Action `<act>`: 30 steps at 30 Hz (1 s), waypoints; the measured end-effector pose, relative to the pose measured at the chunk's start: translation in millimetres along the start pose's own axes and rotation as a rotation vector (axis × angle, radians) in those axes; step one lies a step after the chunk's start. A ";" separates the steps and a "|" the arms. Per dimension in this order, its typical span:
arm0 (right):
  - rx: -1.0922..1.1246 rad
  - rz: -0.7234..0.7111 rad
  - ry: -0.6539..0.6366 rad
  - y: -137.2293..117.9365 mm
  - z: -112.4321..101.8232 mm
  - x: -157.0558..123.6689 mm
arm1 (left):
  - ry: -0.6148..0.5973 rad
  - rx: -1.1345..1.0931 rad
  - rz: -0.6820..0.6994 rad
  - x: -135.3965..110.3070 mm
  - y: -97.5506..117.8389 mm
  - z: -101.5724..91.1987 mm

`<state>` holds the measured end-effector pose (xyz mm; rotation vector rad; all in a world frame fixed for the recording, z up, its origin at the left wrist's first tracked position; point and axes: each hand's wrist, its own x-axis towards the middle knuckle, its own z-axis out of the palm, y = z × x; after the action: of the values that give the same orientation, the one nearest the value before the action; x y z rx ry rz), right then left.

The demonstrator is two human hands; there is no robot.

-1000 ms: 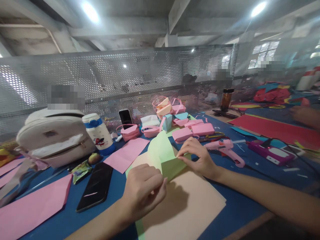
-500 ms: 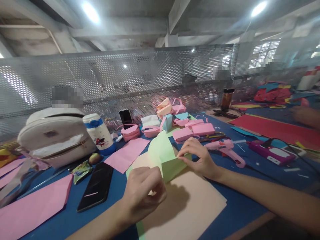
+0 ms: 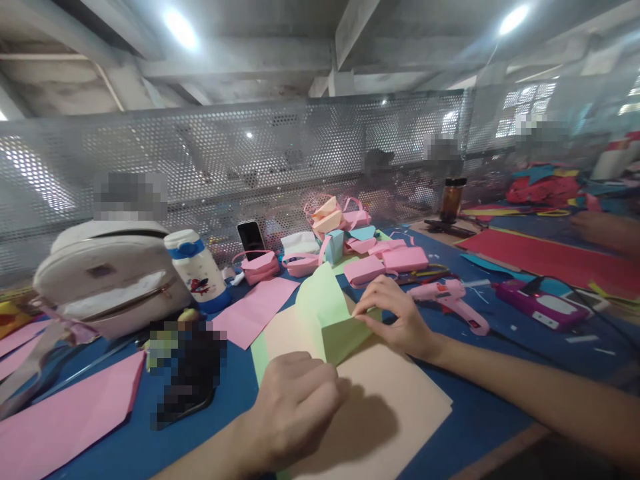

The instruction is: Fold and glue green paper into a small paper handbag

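Note:
My right hand pinches the top corner of a folded light-green paper between thumb and fingers. The green paper stands partly upright, curling at its back, over a stack of peach paper. In front of it, my left hand is closed, knuckles up, above the peach sheets. Its fingertips are turned away, so whether anything is in them is hidden. To the right of my right hand lies a pink hot glue gun. Behind the green paper are several small folded paper bags, among them a pink one.
Pink sheets, a dark phone, a white bottle and a pale backpack are on the left. At right lie a purple device and red paper. A perforated metal screen stands behind; another person's hand shows far right.
My left hand has moved slightly right and turned over, so its knuckles now face up. My right hand keeps its pinch on the green paper, which has hardly moved.

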<state>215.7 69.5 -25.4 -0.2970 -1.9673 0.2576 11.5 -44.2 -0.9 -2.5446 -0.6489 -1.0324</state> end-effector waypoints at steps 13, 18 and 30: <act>-0.028 -0.014 -0.004 -1.1 -0.8 0.8 | -0.069 -0.114 0.022 2.0 13.2 5.2; -0.026 -0.031 0.005 -3.4 -1.2 1.7 | -0.170 -0.089 0.051 6.1 24.7 11.2; -0.005 -0.029 0.003 -5.6 -3.1 1.6 | -0.145 -0.208 -0.030 13.7 37.8 34.2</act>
<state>217.4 64.8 -21.1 -0.2712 -1.9685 0.2335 59.3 -56.9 -19.2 -2.8187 -0.6498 -0.9781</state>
